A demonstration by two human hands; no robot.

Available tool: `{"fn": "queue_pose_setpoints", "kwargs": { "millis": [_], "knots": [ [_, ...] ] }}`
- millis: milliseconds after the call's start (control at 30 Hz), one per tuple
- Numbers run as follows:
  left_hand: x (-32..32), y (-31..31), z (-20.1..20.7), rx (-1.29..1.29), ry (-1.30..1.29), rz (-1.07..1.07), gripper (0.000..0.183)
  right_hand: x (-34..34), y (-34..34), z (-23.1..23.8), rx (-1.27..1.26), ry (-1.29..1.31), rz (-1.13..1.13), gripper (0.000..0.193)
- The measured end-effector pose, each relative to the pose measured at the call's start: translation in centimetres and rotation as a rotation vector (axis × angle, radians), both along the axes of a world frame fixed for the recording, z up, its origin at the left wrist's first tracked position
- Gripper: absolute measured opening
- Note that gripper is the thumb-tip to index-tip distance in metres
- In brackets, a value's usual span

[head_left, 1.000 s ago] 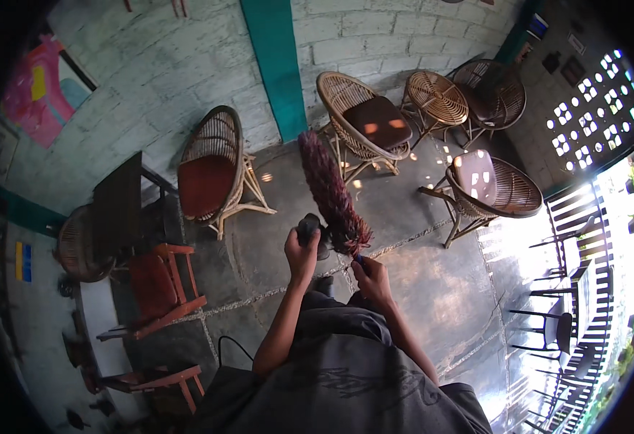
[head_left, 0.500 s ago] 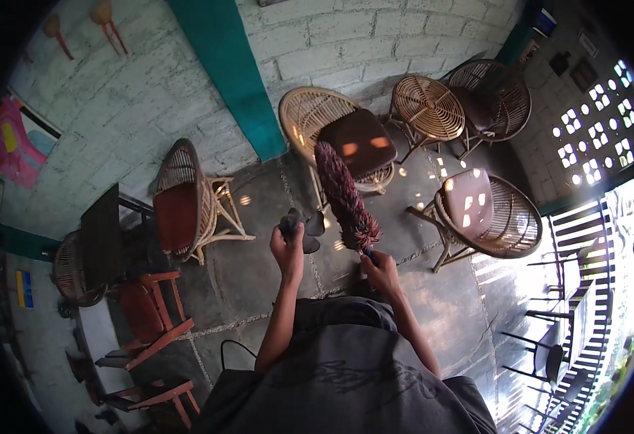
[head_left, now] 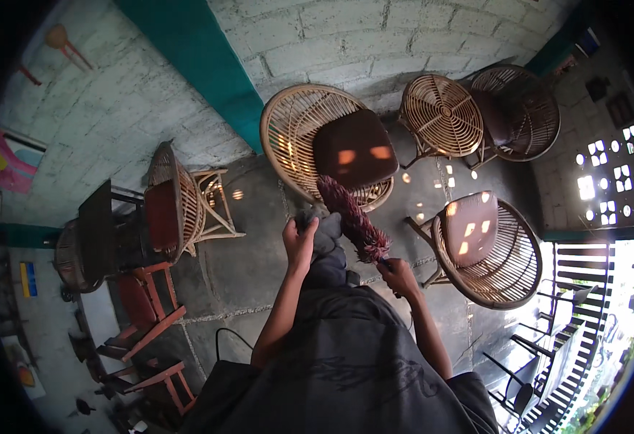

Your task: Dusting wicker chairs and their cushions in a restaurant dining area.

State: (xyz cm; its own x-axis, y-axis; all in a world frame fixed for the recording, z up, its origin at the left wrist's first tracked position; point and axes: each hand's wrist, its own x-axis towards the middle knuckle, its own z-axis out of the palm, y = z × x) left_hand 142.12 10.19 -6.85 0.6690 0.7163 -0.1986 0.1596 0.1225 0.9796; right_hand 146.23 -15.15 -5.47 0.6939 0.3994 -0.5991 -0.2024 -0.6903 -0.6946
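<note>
My right hand (head_left: 399,278) is wrapped round the handle of a duster (head_left: 352,223) with shaggy dark-red fibres. The duster's head slants up and left, its tip overlapping the front of a round rattan chair (head_left: 288,145) with a brown cushion (head_left: 354,150); I cannot tell whether they touch. My left hand (head_left: 299,246) is closed on a dark, crumpled cloth (head_left: 307,216), held left of the duster. Behind the cloth and hand, my dark-clad leg (head_left: 326,253) partly shows.
A round rattan table (head_left: 444,116) stands by the brick wall, with another rattan chair (head_left: 538,119) beyond it. To the right is a cushioned rattan chair (head_left: 509,253). Another rattan chair (head_left: 165,210), a dark table (head_left: 95,231) and a red-brown wooden chair (head_left: 143,304) stand left.
I have come closer to the rattan chair ahead, which looks larger now. The duster has moved slightly right and down in view; both hands keep their hold.
</note>
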Motion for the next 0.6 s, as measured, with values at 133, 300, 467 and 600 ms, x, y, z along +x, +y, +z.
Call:
{"fn": "queue_pose_setpoints", "kwargs": {
  "millis": [133,300,467,600],
  "knots": [
    [4.9,1.5,-1.0,0.033,0.036,-0.051,0.015,2.7,-1.5,-2.8,-0.054,-0.128,0.139,0.033],
    [9.5,2.7,-3.3,0.099,0.107,-0.027,0.020,6.7,-1.7,-3.7,-0.109,-0.141,0.284,0.031],
    [11.7,2.9,-4.2,0.157,0.162,0.014,0.028,10.9,-2.7,-6.6,-0.339,-0.121,0.311,0.032],
    [12.7,2.5,-6.5,0.172,0.195,0.100,0.025,14.3,-3.1,-8.1,-0.239,-0.070,0.329,0.032]
  ]
}}
